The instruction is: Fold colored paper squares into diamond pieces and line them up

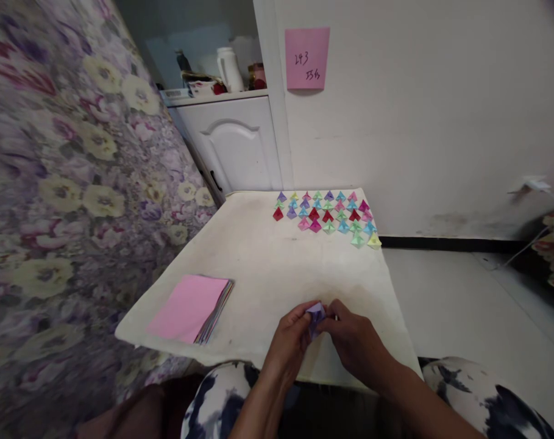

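Note:
Near the front edge of the cream table, a small folded purple paper (316, 313) is held between both hands. My left hand (291, 332) closes on its left side, thumb and fingers pinching it. From the right, my right hand (350, 329) pinches the paper's edge with thumb and curled forefinger. The fingers hide part of the folds. Farther back stand rows of small folded paper pieces (328, 216) in red, pink, green, blue, purple and yellow. A stack of coloured paper sheets (189, 308), pink on top, lies at the table's left.
The table (258, 256) reaches the white wall at the back. A floral curtain (75, 183) hangs along the left. A white cabinet (235, 143) with a jug (230, 70) stands behind. A pink note (306, 59) is on the wall; a plug (536, 184) sits at right.

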Tool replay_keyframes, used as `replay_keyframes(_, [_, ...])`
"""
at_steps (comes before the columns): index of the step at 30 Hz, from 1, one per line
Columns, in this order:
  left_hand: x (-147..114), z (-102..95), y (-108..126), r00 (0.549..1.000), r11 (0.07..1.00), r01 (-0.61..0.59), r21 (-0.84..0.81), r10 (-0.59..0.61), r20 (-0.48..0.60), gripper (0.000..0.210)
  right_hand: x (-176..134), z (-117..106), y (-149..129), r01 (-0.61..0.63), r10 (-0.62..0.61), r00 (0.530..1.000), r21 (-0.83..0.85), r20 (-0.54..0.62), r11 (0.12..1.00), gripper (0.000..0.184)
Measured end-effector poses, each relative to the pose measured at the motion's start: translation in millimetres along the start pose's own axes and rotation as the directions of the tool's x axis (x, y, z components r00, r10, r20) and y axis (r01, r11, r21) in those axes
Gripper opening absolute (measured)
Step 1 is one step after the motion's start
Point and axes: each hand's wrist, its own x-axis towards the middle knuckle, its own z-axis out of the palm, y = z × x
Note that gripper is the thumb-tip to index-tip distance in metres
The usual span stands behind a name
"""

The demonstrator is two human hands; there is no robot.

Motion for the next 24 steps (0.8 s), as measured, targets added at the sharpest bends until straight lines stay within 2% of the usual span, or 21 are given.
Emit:
replay_keyframes(12, [-1,-3.1,-2,1.0,1.0,-0.001,0.013,0.001,-0.019,0.027,-3,0,-4,-0.011,0.012,1.0,0.144,-0.006,0.989,0.034])
replay_keyframes(18, [-1,-2.6,-1,0.998,0.999,0.026,0.019,-0.025,-0.051,0.028,-4,4,-3,-0.014,0.013,1.0,0.117,0.012,0.993,0.025])
replay_keyframes(24, [-3,-1.7,-1,0.994,0.996,0.07,0.055,-0.065,-0.093,0.028,-5,10,-1,0.032,-0.039,0.998,0.122,0.055,0.992,0.024])
